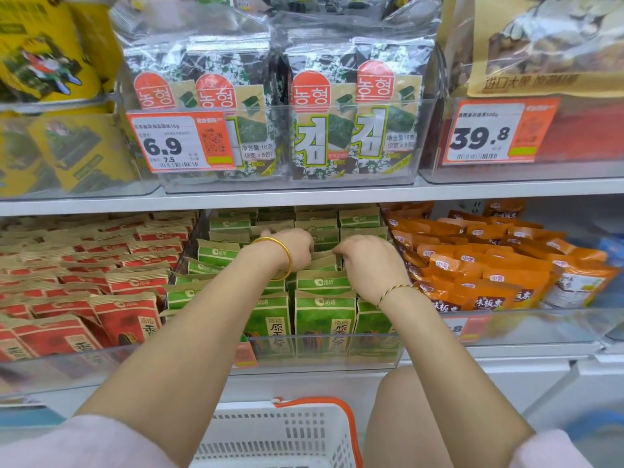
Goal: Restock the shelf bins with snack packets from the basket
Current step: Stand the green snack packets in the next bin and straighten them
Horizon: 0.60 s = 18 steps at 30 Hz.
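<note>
There are two hands, the left hand (pixel 297 246) and the right hand (pixel 369 265). There are two bracelets, one per wrist: one gold bangle (pixel 282 258) and one thin twisted bracelet (pixel 393 291). There is one white basket (pixel 280 434).

Three kinds of snack fill the lower shelf: red packets (pixel 125 315), green packets (pixel 324 319) and orange packets (pixel 489 282). Each kind has too many overlapping packets for an exact count. The front green row shows three.

Four seaweed packs (pixel 371 123) face forward in one clear bin (pixel 304 185). Two price tags are fully readable: one 6.9 tag (pixel 180 141) and one 39.8 tag (pixel 496 133).
</note>
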{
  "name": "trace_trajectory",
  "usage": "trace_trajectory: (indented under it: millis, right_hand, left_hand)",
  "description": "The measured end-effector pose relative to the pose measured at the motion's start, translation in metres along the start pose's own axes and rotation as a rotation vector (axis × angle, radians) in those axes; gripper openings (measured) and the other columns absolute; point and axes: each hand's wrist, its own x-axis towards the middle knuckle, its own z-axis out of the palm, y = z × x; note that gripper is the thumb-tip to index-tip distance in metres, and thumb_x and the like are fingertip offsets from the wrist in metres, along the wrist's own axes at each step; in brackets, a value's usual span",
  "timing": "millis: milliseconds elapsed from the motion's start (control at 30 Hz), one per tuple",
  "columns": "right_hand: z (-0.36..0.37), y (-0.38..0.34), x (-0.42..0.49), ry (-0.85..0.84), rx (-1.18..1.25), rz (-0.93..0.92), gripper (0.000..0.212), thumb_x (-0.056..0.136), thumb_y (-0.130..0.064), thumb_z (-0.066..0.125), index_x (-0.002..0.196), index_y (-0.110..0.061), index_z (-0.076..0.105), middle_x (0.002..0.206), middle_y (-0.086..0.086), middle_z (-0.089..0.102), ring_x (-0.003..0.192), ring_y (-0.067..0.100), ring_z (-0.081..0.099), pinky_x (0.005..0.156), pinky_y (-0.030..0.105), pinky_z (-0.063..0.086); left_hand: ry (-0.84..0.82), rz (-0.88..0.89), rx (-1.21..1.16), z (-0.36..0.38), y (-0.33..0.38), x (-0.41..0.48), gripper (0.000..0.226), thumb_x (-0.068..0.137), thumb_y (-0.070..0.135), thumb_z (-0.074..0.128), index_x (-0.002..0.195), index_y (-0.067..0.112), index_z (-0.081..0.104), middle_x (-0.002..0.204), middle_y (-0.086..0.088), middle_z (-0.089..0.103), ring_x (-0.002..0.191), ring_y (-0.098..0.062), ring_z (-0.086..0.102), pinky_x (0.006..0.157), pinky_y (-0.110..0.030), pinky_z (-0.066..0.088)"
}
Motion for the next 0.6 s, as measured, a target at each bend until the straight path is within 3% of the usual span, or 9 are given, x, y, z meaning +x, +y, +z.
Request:
trace_trajectory:
  millis: [233, 367, 433, 500, 600]
  right_hand:
    - [0.005, 0.002, 0.002, 0.008, 0.026, 0.053, 0.036, 0.089, -0.002, 0.043, 0.111, -0.019, 0.067, 0.118, 0.001, 0.064, 0.109, 0.025, 0.053, 0.093, 0.034, 0.043]
    - [-0.002, 0.0, 0.003, -0.034, 0.084, 0.097, 0.043, 0.088, 0.0, 0.041, 0.118, -0.021, 0.064, 0.123, 0.004, 0.062, 0.113, 0.026, 0.053, 0.095, 0.037, 0.046]
    - [-0.007, 0.002, 0.001, 0.052, 0.12, 0.163, 0.047, 0.089, 0.001, 0.041, 0.127, -0.02, 0.057, 0.131, 0.004, 0.056, 0.119, 0.026, 0.051, 0.097, 0.038, 0.045]
    - [-0.007, 0.004, 0.003, 0.11, 0.055, 0.19, 0.042, 0.094, -0.009, 0.041, 0.135, -0.017, 0.047, 0.141, 0.004, 0.045, 0.129, 0.027, 0.039, 0.106, 0.038, 0.034]
    - [0.001, 0.007, 0.007, -0.093, -0.045, 0.16, 0.048, 0.1, -0.034, 0.033, 0.144, -0.014, 0.03, 0.154, 0.005, 0.025, 0.141, 0.027, 0.02, 0.114, 0.04, 0.017]
  left_hand:
    - [0.253, 0.049, -0.212, 0.014, -0.013, -0.007, 0.045, 0.089, 0.005, 0.043, 0.128, 0.024, 0.054, 0.144, 0.002, 0.038, 0.135, -0.022, 0.029, 0.108, -0.051, 0.025]
    - [0.241, 0.072, -0.252, 0.016, -0.014, -0.012, 0.045, 0.091, 0.009, 0.039, 0.133, 0.022, 0.05, 0.148, 0.003, 0.034, 0.136, -0.022, 0.026, 0.108, -0.048, 0.023]
    - [0.22, 0.056, -0.262, 0.013, -0.012, -0.015, 0.04, 0.094, 0.016, 0.037, 0.131, 0.019, 0.052, 0.146, 0.001, 0.036, 0.135, -0.023, 0.029, 0.11, -0.048, 0.022]
    - [0.191, 0.044, -0.239, 0.011, -0.003, -0.019, 0.042, 0.096, 0.024, 0.031, 0.129, 0.012, 0.053, 0.145, -0.006, 0.037, 0.133, -0.026, 0.031, 0.112, -0.049, 0.021]
    - [0.149, 0.045, -0.152, 0.018, 0.019, -0.024, 0.052, 0.098, 0.035, 0.021, 0.143, 0.012, 0.037, 0.155, -0.01, 0.019, 0.143, -0.026, 0.015, 0.117, -0.05, 0.009]
